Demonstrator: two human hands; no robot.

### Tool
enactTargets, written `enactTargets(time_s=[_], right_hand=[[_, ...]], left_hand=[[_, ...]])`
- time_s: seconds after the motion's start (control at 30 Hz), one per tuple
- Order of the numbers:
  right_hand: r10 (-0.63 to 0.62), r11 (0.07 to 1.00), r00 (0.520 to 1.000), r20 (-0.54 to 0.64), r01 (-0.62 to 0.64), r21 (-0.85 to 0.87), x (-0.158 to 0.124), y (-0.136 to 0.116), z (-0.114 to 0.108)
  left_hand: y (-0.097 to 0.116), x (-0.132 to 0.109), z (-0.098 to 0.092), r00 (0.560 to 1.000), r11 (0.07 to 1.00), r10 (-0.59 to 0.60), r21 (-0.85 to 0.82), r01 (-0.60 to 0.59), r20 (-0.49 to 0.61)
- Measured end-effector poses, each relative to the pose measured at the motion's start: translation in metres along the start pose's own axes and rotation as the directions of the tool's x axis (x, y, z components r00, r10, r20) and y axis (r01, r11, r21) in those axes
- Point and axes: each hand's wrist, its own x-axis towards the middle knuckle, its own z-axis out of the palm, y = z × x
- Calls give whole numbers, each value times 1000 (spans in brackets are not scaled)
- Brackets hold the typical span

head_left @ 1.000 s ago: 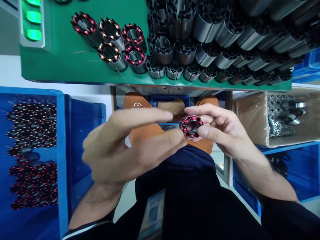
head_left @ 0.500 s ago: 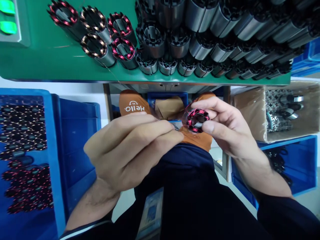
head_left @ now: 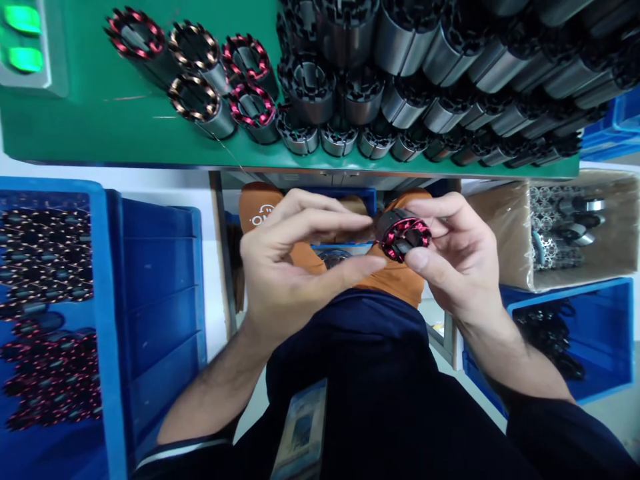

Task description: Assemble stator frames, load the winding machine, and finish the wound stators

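Between the thumb and fingers of my right hand point(head_left: 455, 253) is a black cylindrical stator point(head_left: 404, 235) with red wire windings, its wound end tilted towards me. My left hand point(head_left: 305, 253) is beside it on the left, fingers and thumb apart, with the fingertips close to the stator's side; whether they touch it is unclear. Nothing shows between the left fingers and thumb. Both hands are above my lap, in front of the green table point(head_left: 125, 133).
Rows of unwound metal stators point(head_left: 360, 90) and several wound ones point(head_left: 195, 97) stand on the table. Left, a blue bin point(head_left: 113, 300) holds wound stators. Right are a cardboard box point(head_left: 505, 220) of metal cores and a blue bin point(head_left: 607, 333) of black parts.
My left hand has opened from a closed pose, its fingers now spread near the stator. The stator in my right hand has shifted slightly right and turned.
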Motion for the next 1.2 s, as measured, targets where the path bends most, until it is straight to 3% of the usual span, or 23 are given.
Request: enactTargets(time_s=[0.07,0.17,0.3,0.47,0.57,0.7,0.77,0.83,0.9,0.97,1.0,1.13,1.2], right_hand=[[9,1000,1000,27,-9,22,1,1,2],[27,996,996,82,-34,88,-1,2,-1],[-8,986,988,156,-19,168,-6,4,-7],[-30,979,979,201,-11,203,-2,12,-3],[-38,984,973,226,-2,176,-1,17,-2],[-79,987,973,219,45,156,-5,17,-8],[-87,989,978,190,62,136,-6,14,-12],[-78,994,980,183,63,88,-5,13,-14],[-74,996,975,210,64,57,-3,15,-12],[-97,994,959,267,81,73,-1,18,-8],[-109,992,950,294,87,86,-1,19,-6],[-125,991,922,367,130,10,2,17,-2],[-200,960,922,330,252,-121,4,13,-3]], left_hand=[[2,1,6,999,999,-31,-31,33,43],[-17,-7,11,978,982,-166,-67,175,124],[-37,-14,6,947,923,-304,-214,321,108],[-9,-2,-1,944,932,-239,-218,289,229],[1,2,1,943,934,-231,-216,284,241],[-24,-8,2,895,882,-378,-202,426,238],[-39,-14,-3,882,873,-435,-157,462,179],[-44,-18,-11,931,929,-350,-92,360,103],[-37,-18,-18,987,992,-128,0,129,93],[-21,-16,-21,982,994,65,76,-80,180],[-13,-16,-21,968,986,105,103,-131,230],[2,-20,-16,960,984,37,159,-84,277],[1,-23,-14,970,980,51,173,-94,237]])
